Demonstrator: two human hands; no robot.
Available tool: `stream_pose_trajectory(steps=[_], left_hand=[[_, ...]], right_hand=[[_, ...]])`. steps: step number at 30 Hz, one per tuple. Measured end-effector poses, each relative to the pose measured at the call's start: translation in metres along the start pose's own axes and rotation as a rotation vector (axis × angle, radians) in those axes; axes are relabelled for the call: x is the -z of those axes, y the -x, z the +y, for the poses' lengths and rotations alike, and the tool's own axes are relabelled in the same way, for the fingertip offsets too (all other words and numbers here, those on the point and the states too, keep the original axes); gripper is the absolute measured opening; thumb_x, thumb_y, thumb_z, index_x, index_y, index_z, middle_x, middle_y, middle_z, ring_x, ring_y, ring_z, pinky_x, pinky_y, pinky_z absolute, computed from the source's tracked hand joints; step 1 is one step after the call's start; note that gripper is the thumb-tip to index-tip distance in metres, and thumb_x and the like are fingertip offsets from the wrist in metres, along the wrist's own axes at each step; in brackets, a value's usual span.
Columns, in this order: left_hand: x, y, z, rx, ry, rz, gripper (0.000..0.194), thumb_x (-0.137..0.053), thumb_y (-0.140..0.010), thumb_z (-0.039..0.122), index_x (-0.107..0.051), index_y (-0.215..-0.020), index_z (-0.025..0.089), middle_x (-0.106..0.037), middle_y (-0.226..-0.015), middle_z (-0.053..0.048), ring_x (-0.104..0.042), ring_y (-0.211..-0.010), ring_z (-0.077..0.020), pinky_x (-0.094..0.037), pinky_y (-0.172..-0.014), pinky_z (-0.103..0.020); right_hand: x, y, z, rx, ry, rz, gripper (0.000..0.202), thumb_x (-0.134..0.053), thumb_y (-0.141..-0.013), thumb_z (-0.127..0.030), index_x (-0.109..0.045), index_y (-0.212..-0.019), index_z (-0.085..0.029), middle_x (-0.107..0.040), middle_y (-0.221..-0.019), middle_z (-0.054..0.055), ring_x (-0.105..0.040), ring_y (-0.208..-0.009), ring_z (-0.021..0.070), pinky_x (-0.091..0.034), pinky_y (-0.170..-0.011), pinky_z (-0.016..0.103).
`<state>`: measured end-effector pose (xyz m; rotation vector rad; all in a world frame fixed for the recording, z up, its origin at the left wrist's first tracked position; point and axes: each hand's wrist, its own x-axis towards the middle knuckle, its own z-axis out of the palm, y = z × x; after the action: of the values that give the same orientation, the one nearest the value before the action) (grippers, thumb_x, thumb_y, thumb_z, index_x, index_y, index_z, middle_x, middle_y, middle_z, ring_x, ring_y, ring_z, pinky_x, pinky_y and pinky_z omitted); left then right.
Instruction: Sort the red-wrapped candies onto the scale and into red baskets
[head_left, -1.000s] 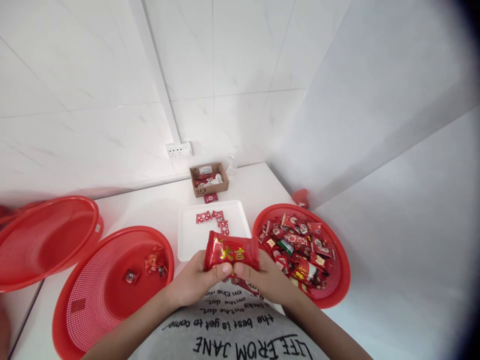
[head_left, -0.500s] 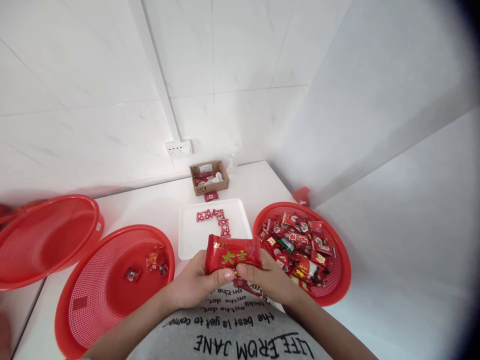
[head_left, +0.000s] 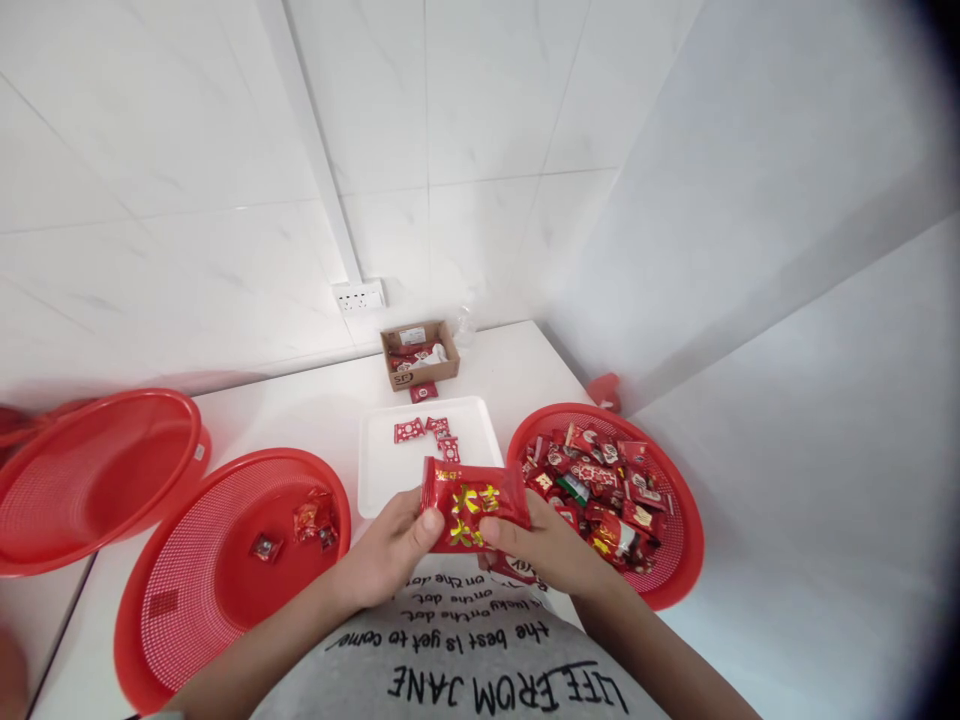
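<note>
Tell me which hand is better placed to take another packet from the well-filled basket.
Right, I'd judge: the right hand is beside the well-filled basket, the left hand farther off. Both grip the gold-lettered packet, so the right would need to let go first.

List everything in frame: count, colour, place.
Big packet: 1, red with gold characters, between both hands
Lower packet: 1, red, below the right hand, partly hidden
Tray: 1, white, table centre
Small packets: at least 3, red and white, on tray
Box: 1, brown, behind tray, holding red and white items
Loose packet: 1, red, at box front
Clear plastic: 1, by box
Baskets: 3, red, two left, one right
Basket packets: many right, a few middle, mostly red
Red object: 1, behind right basket, unclear
Socket: 1, white, wall
Table: white, underneath
Shirt: 1, grey, bottom
Hands: 2, bare, centre
</note>
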<state>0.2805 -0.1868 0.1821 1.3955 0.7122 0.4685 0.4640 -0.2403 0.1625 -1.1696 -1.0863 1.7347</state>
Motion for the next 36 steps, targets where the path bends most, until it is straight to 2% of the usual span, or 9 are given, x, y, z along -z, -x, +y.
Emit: stream_pose_trajectory(steps=[4,8,11,16,21,25,30,36], left_hand=[[0.002,-0.002,-0.003,0.049,0.074,0.117,0.054,-0.043,-0.081,0.058,-0.061,-0.108,0.015,-0.067,-0.096,-0.009,-0.06,-0.088,-0.0225,-0.048,-0.078,-0.032],[-0.001,-0.002,0.0,0.116,0.154,0.14,0.041,-0.051,-0.082,0.049,-0.063,-0.098,0.014,-0.068,-0.082,-0.005,-0.06,-0.072,-0.0168,-0.048,-0.068,-0.027],[-0.003,0.0,0.004,0.108,0.176,0.112,0.039,-0.051,-0.082,0.049,-0.063,-0.094,0.014,-0.067,-0.08,-0.005,-0.059,-0.07,-0.0156,-0.048,-0.066,-0.026],[-0.004,0.002,0.008,0.079,0.068,0.071,0.041,-0.052,-0.08,0.05,-0.064,-0.09,0.012,-0.065,-0.078,-0.005,-0.057,-0.069,-0.0149,-0.046,-0.062,-0.024],[-0.005,0.003,0.008,0.117,0.136,-0.113,0.04,-0.06,-0.076,0.046,-0.064,-0.097,0.012,-0.065,-0.079,-0.005,-0.058,-0.072,-0.016,-0.047,-0.068,-0.027],[-0.007,0.002,0.011,0.145,0.166,-0.133,0.035,-0.06,-0.078,0.042,-0.065,-0.096,0.013,-0.065,-0.079,-0.004,-0.058,-0.076,-0.0161,-0.047,-0.07,-0.026],[-0.007,0.002,0.013,0.095,0.085,-0.143,0.026,-0.062,-0.077,0.037,-0.064,-0.084,0.012,-0.061,-0.072,-0.001,-0.052,-0.067,-0.0118,-0.042,-0.062,-0.022],[-0.009,0.003,0.012,0.15,0.127,-0.185,0.031,-0.061,-0.075,0.043,-0.059,-0.081,0.012,-0.054,-0.066,0.0,-0.045,-0.059,-0.0096,-0.037,-0.055,-0.021]], right_hand=[[0.001,0.004,-0.006,0.024,0.055,-0.072,0.041,-0.06,-0.075,-0.051,-0.062,-0.091,-0.014,-0.059,-0.067,0.0,-0.052,-0.06,0.0102,-0.043,-0.055,0.023],[0.0,0.005,-0.012,0.129,0.118,-0.12,0.045,-0.054,-0.077,-0.055,-0.062,-0.095,-0.014,-0.061,-0.073,0.002,-0.053,-0.065,0.0122,-0.046,-0.063,0.027],[0.0,0.004,-0.017,0.204,0.089,-0.126,0.048,-0.049,-0.079,-0.058,-0.063,-0.093,-0.014,-0.061,-0.074,0.003,-0.055,-0.068,0.0136,-0.047,-0.067,0.029],[0.001,0.005,-0.019,0.154,0.042,-0.057,0.041,-0.052,-0.08,-0.052,-0.063,-0.084,-0.013,-0.058,-0.066,0.001,-0.05,-0.057,0.0097,-0.042,-0.054,0.022],[-0.002,0.007,-0.017,0.136,0.074,-0.026,0.035,-0.056,-0.079,-0.047,-0.058,-0.068,-0.014,-0.048,-0.056,-0.004,-0.041,-0.05,0.0061,-0.034,-0.047,0.019],[-0.002,0.007,-0.016,0.145,0.106,-0.032,0.037,-0.054,-0.079,-0.05,-0.06,-0.075,-0.014,-0.051,-0.061,-0.002,-0.044,-0.055,0.0077,-0.035,-0.049,0.019],[0.0,0.008,-0.016,0.167,0.194,-0.102,0.043,-0.054,-0.077,-0.055,-0.062,-0.082,-0.013,-0.055,-0.07,0.0,-0.048,-0.064,0.0105,-0.039,-0.055,0.022],[0.002,0.009,-0.012,0.131,0.222,-0.03,0.038,-0.058,-0.075,-0.052,-0.062,-0.079,-0.014,-0.052,-0.066,-0.001,-0.045,-0.06,0.0091,-0.037,-0.051,0.02]])
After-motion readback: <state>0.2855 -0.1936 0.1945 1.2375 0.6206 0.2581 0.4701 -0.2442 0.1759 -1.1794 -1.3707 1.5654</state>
